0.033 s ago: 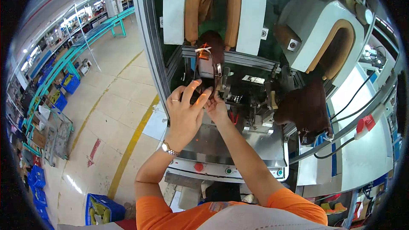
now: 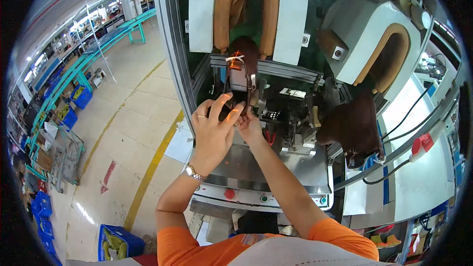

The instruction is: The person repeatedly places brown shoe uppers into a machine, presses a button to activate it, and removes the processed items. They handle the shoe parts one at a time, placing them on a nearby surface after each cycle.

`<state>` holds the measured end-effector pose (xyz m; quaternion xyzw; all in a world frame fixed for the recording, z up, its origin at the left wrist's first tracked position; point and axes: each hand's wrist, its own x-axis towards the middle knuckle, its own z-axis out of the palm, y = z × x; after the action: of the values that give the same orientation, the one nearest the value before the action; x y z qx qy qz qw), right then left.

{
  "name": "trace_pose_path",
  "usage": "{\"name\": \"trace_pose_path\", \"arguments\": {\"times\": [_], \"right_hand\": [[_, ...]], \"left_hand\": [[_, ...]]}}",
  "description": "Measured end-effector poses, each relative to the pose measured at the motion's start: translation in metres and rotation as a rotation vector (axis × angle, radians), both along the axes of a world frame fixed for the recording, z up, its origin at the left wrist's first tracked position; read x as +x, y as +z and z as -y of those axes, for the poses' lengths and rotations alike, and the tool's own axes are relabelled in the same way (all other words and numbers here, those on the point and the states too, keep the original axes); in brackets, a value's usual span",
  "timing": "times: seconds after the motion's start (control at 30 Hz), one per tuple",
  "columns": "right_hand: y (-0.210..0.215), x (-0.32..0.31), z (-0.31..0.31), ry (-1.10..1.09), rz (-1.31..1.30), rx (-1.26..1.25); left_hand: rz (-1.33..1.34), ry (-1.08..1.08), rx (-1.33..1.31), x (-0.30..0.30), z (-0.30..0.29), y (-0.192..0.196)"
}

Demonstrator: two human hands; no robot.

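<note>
Dark shoe upper (image 2: 235, 99) pinched by both hands (image 2: 231, 128), machine frame (image 2: 172, 44) close left

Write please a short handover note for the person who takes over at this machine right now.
Left hand: spread over a dark brown shoe piece at the machine's middle clamp, fingers on it.
Right hand: pinching the same piece from below.
Second brown shoe upper sits on the right station.
Done: piece is at the clamp.
Left: cannot tell if it is seated; both hands are on it.
</note>
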<state>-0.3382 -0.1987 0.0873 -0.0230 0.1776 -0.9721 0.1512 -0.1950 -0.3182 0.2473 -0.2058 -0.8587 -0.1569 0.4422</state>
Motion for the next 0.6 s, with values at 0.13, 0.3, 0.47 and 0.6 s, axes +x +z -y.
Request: {"name": "trace_pose_path", "arguments": {"times": [0.13, 0.3, 0.47, 0.6], "right_hand": [[0.003, 0.004, 0.004, -0.016, 0.014, -0.016], [-0.007, -0.001, -0.003, 0.01, -0.073, 0.014], [-0.002, 0.0, -0.003, 0.025, -0.073, 0.033], [0.006, 0.002, -0.006, 0.01, 0.059, 0.092]], "left_hand": [[0.008, -0.015, 0.01, 0.0, 0.003, -0.003], [0.062, -0.026, 0.054, 0.003, 0.0, -0.005], [0.093, 0.005, 0.041, 0.006, -0.004, -0.002], [0.11, -0.009, 0.083, 0.007, -0.011, 0.0]]}}
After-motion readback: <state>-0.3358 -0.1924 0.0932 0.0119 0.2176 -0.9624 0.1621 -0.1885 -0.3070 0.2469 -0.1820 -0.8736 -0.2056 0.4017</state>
